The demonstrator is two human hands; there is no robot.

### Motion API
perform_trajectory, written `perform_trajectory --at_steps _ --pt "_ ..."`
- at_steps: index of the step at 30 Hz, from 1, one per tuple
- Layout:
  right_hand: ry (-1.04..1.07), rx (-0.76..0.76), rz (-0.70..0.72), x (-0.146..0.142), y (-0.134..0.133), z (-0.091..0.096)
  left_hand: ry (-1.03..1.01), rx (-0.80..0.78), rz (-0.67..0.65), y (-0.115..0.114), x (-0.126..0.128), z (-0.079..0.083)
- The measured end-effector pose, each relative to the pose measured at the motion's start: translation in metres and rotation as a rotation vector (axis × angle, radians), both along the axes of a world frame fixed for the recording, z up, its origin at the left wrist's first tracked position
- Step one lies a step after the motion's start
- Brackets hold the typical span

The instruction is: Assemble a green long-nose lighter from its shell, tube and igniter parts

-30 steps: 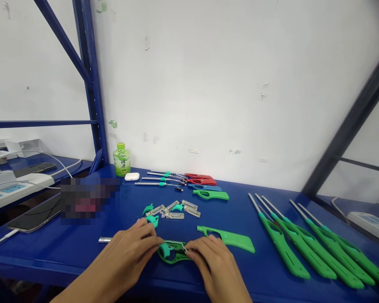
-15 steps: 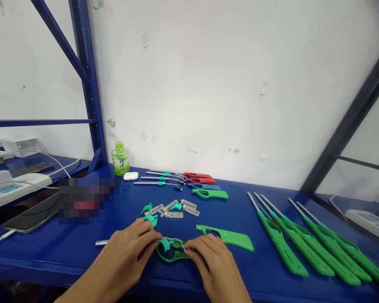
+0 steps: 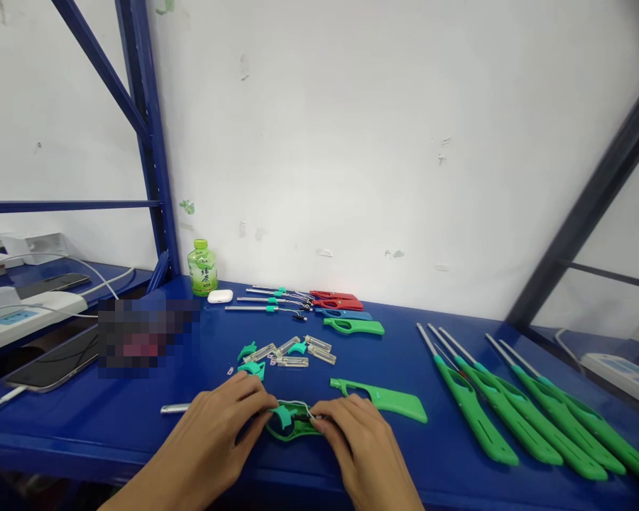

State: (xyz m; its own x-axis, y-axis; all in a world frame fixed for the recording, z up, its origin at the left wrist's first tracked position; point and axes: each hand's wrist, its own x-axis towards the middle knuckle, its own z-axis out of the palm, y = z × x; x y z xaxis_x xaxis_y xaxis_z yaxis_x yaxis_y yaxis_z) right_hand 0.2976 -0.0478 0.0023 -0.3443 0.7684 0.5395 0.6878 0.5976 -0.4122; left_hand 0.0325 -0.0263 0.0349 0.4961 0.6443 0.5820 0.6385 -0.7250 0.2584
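Observation:
My left hand (image 3: pixel 221 419) and my right hand (image 3: pixel 354 433) both grip a half-open green lighter body (image 3: pixel 290 424) lying near the front edge of the blue shelf (image 3: pixel 447 461). A teal trigger piece sits inside it, and a thin wire runs toward my right fingers. Its metal tube (image 3: pixel 175 408) sticks out to the left from under my left hand. A loose green shell half (image 3: pixel 380 399) lies just right of my right hand. Teal triggers and clear small parts (image 3: pixel 287 351) lie scattered just behind my hands.
Several finished green long lighters (image 3: pixel 516 411) lie in a row at the right. At the back lie metal tubes and red, blue and green shells (image 3: pixel 346 316), a green tea bottle (image 3: pixel 201 268) and a white earbud case (image 3: pixel 220 297). Phones and a power strip (image 3: pixel 26 312) sit left.
My hands stay on the green lighter body; the fingers shifted slightly and the teal trigger turned a little. The camera view drifted slightly.

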Motion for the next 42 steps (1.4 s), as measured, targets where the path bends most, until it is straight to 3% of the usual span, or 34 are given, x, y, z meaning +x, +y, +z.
perform_trajectory --at_steps 9,16,22,27,34,42 --pt "0.021 0.017 0.034 -0.001 -0.001 0.002 -0.057 -0.014 0.000 0.000 0.006 -0.009" --pt "0.147 0.095 0.062 -0.003 0.000 0.009 -0.110 0.016 -0.021 -0.004 0.014 -0.007" --pt "0.325 0.000 0.015 -0.003 0.000 0.005 -0.144 0.101 -0.068 -0.002 0.019 -0.006" --pt "0.411 -0.091 0.060 -0.003 0.000 0.005 -0.146 0.159 -0.068 -0.005 0.022 -0.009" --pt "0.335 -0.022 0.055 -0.001 -0.001 0.008 -0.144 0.209 -0.055 -0.005 0.024 -0.007" --pt "0.150 0.228 0.028 -0.005 -0.002 0.011 -0.141 0.292 -0.043 0.002 0.019 -0.004"
